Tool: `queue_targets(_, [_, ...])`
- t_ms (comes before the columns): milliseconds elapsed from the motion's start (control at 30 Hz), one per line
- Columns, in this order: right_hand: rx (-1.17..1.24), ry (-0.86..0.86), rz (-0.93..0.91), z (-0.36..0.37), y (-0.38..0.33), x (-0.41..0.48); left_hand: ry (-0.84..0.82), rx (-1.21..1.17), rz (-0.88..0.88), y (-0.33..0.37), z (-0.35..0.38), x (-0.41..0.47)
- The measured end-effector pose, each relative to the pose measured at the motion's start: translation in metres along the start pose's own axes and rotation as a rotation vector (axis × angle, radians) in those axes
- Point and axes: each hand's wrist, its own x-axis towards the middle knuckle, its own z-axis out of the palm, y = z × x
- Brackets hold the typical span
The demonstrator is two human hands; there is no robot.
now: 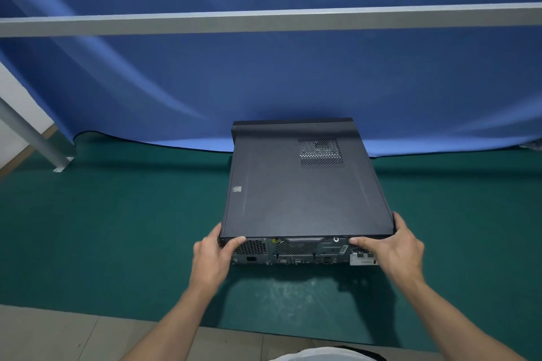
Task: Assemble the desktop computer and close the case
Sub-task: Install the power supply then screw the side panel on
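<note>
The computer case (pixel 305 184) lies flat on the green mat (pixel 117 228), cover panel on. The left hand (pixel 215 258) clasps its 7 o'clock corner, the right hand (pixel 393 249) its 5 o'clock corner (rear ports facing the person). Closing step appears under way; next, likely seat and lock the panel.

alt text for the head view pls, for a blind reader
Two bare hands, left hand and right hand, grip the rear corners of a closed black desktop computer case lying flat on a green mat, before a blue cloth backdrop.
</note>
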Motion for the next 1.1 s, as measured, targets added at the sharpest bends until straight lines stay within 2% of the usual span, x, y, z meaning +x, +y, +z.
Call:
queue_targets(133, [-0.015, 0.006, -0.016, -0.004, -0.003, -0.002, -0.014, 0.030, 0.004, 0.002, -0.001, -0.002])
queue_targets(367, [-0.104, -0.189, -0.276, -0.018, 0.016, 0.001, -0.033, 0.105, 0.081, 0.009, -0.006, -0.003])
queue_targets(567, [-0.243, -0.245, -0.296, -0.019, 0.026, 0.004, -0.031, 0.137, 0.061, 0.007, -0.005, -0.002])
queue_targets(900, [-0.167, -0.106, -0.315, -0.010, 0.034, 0.005, 0.042, 0.192, 0.095, 0.006, -0.003, -0.003])
queue_targets(1100, [-0.124, -0.102, -0.362, -0.019, 0.033, 0.007, 0.058, 0.194, 0.132, 0.008, -0.004, -0.006])
